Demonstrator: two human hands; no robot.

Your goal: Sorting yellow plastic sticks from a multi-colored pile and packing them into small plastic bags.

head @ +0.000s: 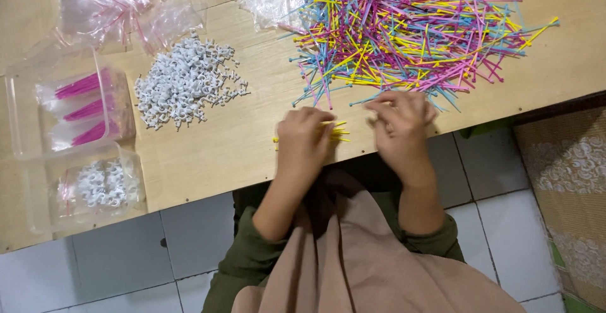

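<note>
The left hand (305, 137) is closed around a small bundle of yellow cable ties (338, 133), whose ends project from both sides of the fist, just above the near edge of the wooden table (214, 149). The right hand (401, 124) is motion-blurred at the near fringe of the loose pile of mixed-colour cable ties (410, 29); its fingers curl inward, but whether they pinch a tie cannot be told. The pile, in pink, yellow, blue and green, spreads across the far right of the table. To the left lies a heap of white cable clips (186, 82). Further left, one clear plastic tub (19, 120) holds bagged pink cable ties (88, 108) and a second tub (136, 193) holds a bag of white clips (101, 183). Empty zip bags (120, 4) lie at the far left. Judged from this layout, a few packets are filled, while the large pile and heap remain unsorted; the work appears to be at an early stage.
</note>
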